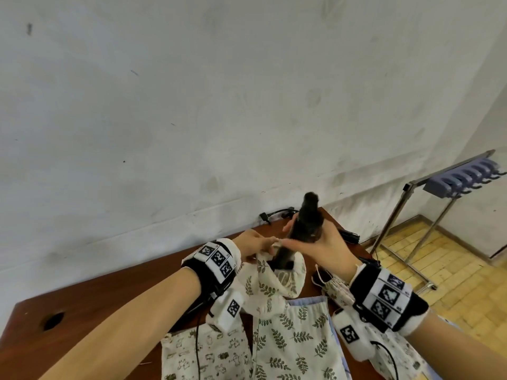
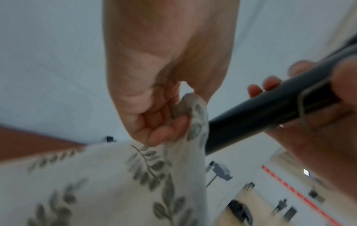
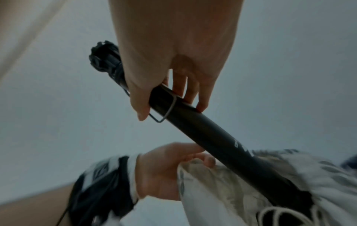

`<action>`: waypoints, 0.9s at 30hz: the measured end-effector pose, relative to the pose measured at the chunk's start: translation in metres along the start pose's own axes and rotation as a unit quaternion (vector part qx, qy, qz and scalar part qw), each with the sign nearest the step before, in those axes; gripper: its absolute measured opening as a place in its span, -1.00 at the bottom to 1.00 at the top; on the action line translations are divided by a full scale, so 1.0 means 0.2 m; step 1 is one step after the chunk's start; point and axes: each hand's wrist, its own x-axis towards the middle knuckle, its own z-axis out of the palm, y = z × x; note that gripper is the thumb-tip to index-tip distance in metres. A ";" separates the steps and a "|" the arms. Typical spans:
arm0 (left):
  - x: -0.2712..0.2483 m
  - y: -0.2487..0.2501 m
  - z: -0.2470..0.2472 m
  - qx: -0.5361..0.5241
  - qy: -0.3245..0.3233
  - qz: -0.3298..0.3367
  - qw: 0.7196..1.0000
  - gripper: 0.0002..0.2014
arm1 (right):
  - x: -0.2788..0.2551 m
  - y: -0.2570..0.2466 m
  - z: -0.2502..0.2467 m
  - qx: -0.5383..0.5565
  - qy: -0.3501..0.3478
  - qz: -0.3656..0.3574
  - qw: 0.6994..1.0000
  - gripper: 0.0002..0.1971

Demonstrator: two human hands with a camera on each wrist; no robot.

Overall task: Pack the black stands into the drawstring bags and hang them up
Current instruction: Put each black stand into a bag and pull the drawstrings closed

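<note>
A black folded stand (image 1: 304, 229) (image 2: 274, 107) (image 3: 203, 130) points upward above the table, its lower end inside the mouth of a white drawstring bag with a green leaf print (image 1: 274, 281) (image 2: 96, 183) (image 3: 241, 191). My right hand (image 1: 318, 242) (image 3: 168, 85) grips the stand's upper shaft, over a thin wire clip. My left hand (image 1: 255, 242) (image 2: 164, 119) (image 3: 170, 166) pinches the bag's rim and holds it up beside the stand. The stand's bottom end is hidden by the fabric.
More cloth bags lie on the brown table (image 1: 82, 303): one with small figures (image 1: 203, 355) at the front, another (image 1: 334, 289) under my right wrist. Black cables (image 1: 277, 215) lie at the far edge. A metal rack with grey hooks (image 1: 463, 179) stands at the right.
</note>
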 end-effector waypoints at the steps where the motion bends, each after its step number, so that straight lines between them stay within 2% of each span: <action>1: 0.00 0.00 0.00 0.033 0.020 0.020 0.999 -0.74 | 0.01 0.03 -0.01 0.024 0.029 0.017 0.999 -0.72; 3: -0.02 0.00 0.00 0.102 0.016 0.063 0.993 -0.81 | 0.04 0.12 -0.01 0.073 0.085 0.061 0.992 -0.72; 6: -0.03 0.01 0.03 0.137 0.025 0.077 0.987 -0.91 | 0.02 0.25 0.06 0.163 0.162 0.130 0.965 -0.62; 9: -0.03 0.05 0.07 0.112 0.009 0.087 0.990 -0.78 | 0.00 0.33 0.18 0.246 0.213 0.156 0.932 -0.57; 11: -0.06 0.07 0.09 0.147 -0.013 0.095 0.985 -0.69 | 0.00 0.36 0.23 0.274 0.222 0.175 0.919 -0.61; 13: -0.05 0.05 0.07 0.159 0.001 0.091 0.983 -0.66 | 0.00 0.37 0.25 0.301 0.192 0.202 0.912 -0.71; 15: -0.06 0.05 0.04 0.132 0.054 0.099 0.985 -0.65 | -0.01 0.38 0.27 0.321 0.129 0.234 0.908 -0.84; 17: -0.07 0.06 -0.01 0.097 0.069 0.108 0.987 -0.63 | -0.03 0.39 0.30 0.315 0.075 0.254 0.912 -0.86; 20: -0.13 0.05 -0.02 0.042 -0.006 0.106 0.993 -0.64 | -0.04 0.42 0.37 0.285 0.040 0.252 0.924 -0.80; 22: -0.16 0.04 -0.02 -0.011 -0.020 0.098 0.995 -0.64 | -0.02 0.42 0.39 0.275 0.016 0.253 0.927 -0.81; 25: -0.15 0.02 -0.04 -0.082 0.031 0.098 0.991 -0.66 | 0.03 0.45 0.42 0.244 -0.036 0.258 0.934 -0.66; 27: -0.14 0.02 -0.05 -0.094 0.072 0.074 0.990 -0.57 | 0.04 0.48 0.43 0.144 -0.081 0.250 0.954 -0.48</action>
